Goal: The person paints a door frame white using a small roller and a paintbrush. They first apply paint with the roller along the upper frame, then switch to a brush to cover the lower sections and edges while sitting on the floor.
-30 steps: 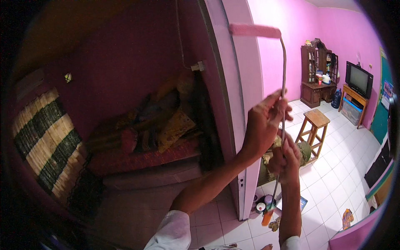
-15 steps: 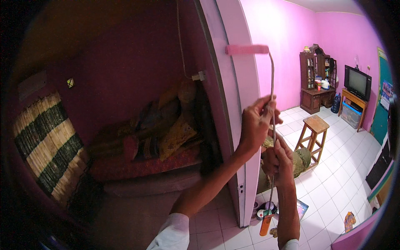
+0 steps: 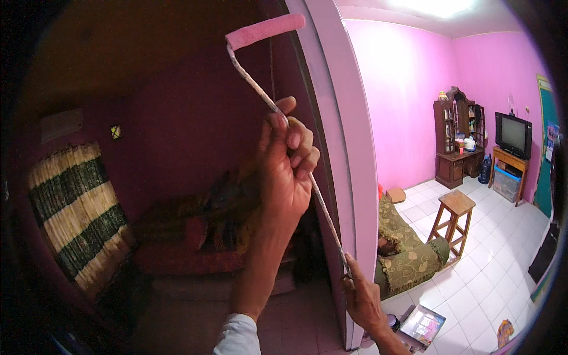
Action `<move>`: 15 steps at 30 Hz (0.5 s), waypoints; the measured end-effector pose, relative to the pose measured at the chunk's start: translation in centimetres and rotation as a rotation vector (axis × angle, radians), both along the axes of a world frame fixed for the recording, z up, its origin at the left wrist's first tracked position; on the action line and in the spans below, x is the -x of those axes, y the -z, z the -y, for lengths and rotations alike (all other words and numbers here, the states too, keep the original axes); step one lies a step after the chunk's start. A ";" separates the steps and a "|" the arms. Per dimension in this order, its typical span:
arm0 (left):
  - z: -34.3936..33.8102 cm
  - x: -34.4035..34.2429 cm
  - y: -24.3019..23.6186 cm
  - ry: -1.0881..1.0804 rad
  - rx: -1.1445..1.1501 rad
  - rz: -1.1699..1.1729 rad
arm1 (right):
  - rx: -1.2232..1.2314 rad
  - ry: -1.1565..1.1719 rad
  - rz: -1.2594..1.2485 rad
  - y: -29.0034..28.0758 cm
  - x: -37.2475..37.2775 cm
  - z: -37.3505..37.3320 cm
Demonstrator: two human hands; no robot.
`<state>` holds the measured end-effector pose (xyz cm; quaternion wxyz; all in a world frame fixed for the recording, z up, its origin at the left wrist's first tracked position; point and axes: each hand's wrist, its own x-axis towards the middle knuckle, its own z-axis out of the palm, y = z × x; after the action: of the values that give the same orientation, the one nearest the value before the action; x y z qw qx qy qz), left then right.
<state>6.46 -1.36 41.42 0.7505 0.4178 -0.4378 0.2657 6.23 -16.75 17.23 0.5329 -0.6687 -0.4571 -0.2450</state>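
Observation:
A paint roller (image 3: 266,31) with a pink sleeve and a long, thin, paint-spattered rod slants across the middle. My left hand (image 3: 287,154) is closed round the upper part of the rod, below its bend. Lower down and to the right, my right hand (image 3: 362,296) grips the rod near its lower end. The handle is hidden there. Behind the rod stands a pink-painted door frame (image 3: 353,160). The sleeve's right end overlaps the top of the frame in view, and I cannot tell whether they touch.
On the left is a dark room with a striped curtain (image 3: 83,207) and a bed (image 3: 195,260). To the right are a green patterned sofa (image 3: 423,266), a wooden stool (image 3: 457,204), a cabinet (image 3: 451,168) and a television (image 3: 512,135). A paint-marked tray-like object (image 3: 423,325) lies on the tiles.
The roller has swung left and up, and its sleeve now points right from the bend. My left hand moved left and up the rod; my right hand moved lower and left.

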 end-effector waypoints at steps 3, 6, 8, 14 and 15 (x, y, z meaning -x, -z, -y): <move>-1.3 -1.0 -1.6 -0.057 -0.014 -0.020 | -0.062 -0.029 0.066 -0.4 0.1 -1.1; -2.8 -2.6 -3.5 -0.228 -0.011 -0.004 | -0.057 -0.023 0.056 -2.0 -0.3 -1.7; -4.1 -3.3 -4.5 -0.338 -0.113 -0.040 | -0.045 -0.024 0.025 -2.1 -0.7 -1.6; -4.7 -3.8 -5.9 -0.768 -0.238 -0.040 | -0.009 -0.022 -0.028 -2.2 -0.7 -1.7; -4.6 -4.0 -5.8 -0.785 -0.243 -0.046 | 0.003 -0.012 -0.039 -2.0 -0.9 -1.7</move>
<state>10.44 3.29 47.24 0.5469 0.6444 -0.2564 0.4690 7.11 -15.06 19.26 0.5422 -0.6712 -0.4511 -0.2282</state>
